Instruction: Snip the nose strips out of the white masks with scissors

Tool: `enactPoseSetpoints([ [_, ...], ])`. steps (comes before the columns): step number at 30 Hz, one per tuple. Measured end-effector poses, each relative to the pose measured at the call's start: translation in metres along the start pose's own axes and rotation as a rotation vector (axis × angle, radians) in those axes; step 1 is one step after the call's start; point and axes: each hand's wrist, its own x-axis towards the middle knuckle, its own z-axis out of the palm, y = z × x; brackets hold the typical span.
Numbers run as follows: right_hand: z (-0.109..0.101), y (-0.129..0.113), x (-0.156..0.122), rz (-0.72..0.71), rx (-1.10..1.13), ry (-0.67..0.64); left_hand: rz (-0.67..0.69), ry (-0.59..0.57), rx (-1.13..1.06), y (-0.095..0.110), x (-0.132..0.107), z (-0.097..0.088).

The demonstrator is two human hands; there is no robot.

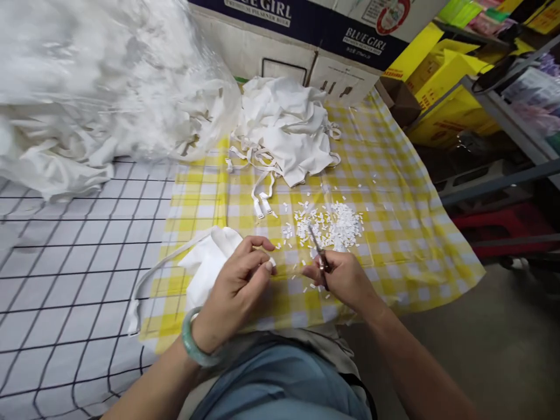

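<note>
My left hand (240, 280) is closed, thumb against curled fingers, with a small white bit of fabric strap (272, 262) showing at the fingertips. Behind that hand lies a white cloth piece (209, 256), and its long strap (153, 271) trails to the left over the tablecloth. My right hand (345, 280) grips a small pair of scissors (321, 255), its blades pointing away from me; whether they are apart I cannot tell. Just beyond the blades, many tiny white clippings (343, 226) form a loose heap, with more scattered around.
A pile of white cloth pieces with straps (291, 125) sits farther back on the yellow checked tablecloth (394, 233). A big clear plastic bag of white fabric (109, 76) fills the back left. Cardboard boxes (289, 52) stand behind. A metal shelf frame (516, 122) is at right.
</note>
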Motion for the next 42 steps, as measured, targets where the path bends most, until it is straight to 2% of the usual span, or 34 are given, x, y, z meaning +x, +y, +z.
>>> enactPoseSetpoints([
  [2,0.007,-0.009,0.009,-0.123,0.028,0.032,-0.004,0.111,0.276,-0.013,-0.016,-0.027],
  [4,0.029,-0.024,0.018,-0.290,0.040,-0.024,-0.054,0.230,0.573,-0.031,-0.041,-0.053],
  [5,0.045,-0.033,0.021,-0.380,0.024,-0.075,-0.088,0.242,0.672,-0.040,-0.056,-0.062],
  [6,0.064,-0.041,0.022,-0.460,-0.005,-0.134,-0.113,0.225,0.716,-0.048,-0.070,-0.068],
  [8,0.099,-0.055,0.024,-0.580,-0.077,-0.220,-0.114,0.147,0.670,-0.058,-0.088,-0.071],
  [10,0.121,-0.068,0.031,-0.608,-0.065,-0.233,-0.071,0.092,0.555,-0.056,-0.084,-0.071],
  [11,0.122,-0.076,0.038,-0.602,-0.024,-0.205,-0.046,0.088,0.506,-0.050,-0.071,-0.072],
  [13,0.104,-0.097,0.061,-0.587,0.106,-0.095,0.018,0.140,0.459,-0.025,-0.025,-0.080],
  [14,0.085,-0.111,0.076,-0.582,0.169,-0.011,0.067,0.191,0.456,-0.008,0.006,-0.086],
  [16,0.034,-0.141,0.112,-0.574,0.245,0.191,0.225,0.304,0.450,0.029,0.072,-0.098],
  [18,-0.019,-0.165,0.147,-0.571,0.180,0.394,0.347,0.374,0.409,0.058,0.129,-0.102],
  [20,-0.058,-0.172,0.169,-0.567,0.070,0.592,0.398,0.443,0.394,0.070,0.162,-0.095],
  [21,-0.067,-0.169,0.174,-0.541,0.059,0.628,0.396,0.448,0.361,0.069,0.168,-0.087],
  [22,-0.070,-0.161,0.173,-0.502,0.083,0.601,0.375,0.419,0.305,0.064,0.168,-0.077],
  [23,-0.065,-0.151,0.167,-0.455,0.134,0.507,0.340,0.360,0.235,0.056,0.163,-0.067],
  [26,-0.024,-0.114,0.134,-0.362,0.267,0.022,0.214,0.165,0.081,0.024,0.132,-0.034],
  [27,-0.007,-0.103,0.122,-0.334,0.288,-0.086,0.193,0.155,0.078,0.014,0.120,-0.024],
  [28,0.010,-0.095,0.110,-0.298,0.306,-0.136,0.180,0.174,0.092,0.007,0.110,-0.015],
  [30,0.038,-0.085,0.094,-0.236,0.300,-0.074,0.161,0.256,0.135,-0.004,0.092,-0.003],
  [33,0.064,-0.083,0.087,-0.315,0.200,0.189,0.143,0.344,0.194,-0.013,0.076,-0.003],
  [35,0.068,-0.084,0.088,-0.395,0.145,0.278,0.130,0.344,0.235,-0.019,0.072,-0.024],
  [36,0.066,-0.083,0.089,-0.409,0.124,0.302,0.113,0.349,0.261,-0.024,0.073,-0.042],
  [38,0.057,-0.080,0.089,-0.406,0.065,0.370,0.045,0.409,0.328,-0.036,0.078,-0.092],
  [42,0.044,-0.069,0.081,-0.488,-0.120,0.470,-0.139,0.703,0.523,-0.058,0.104,-0.203],
])
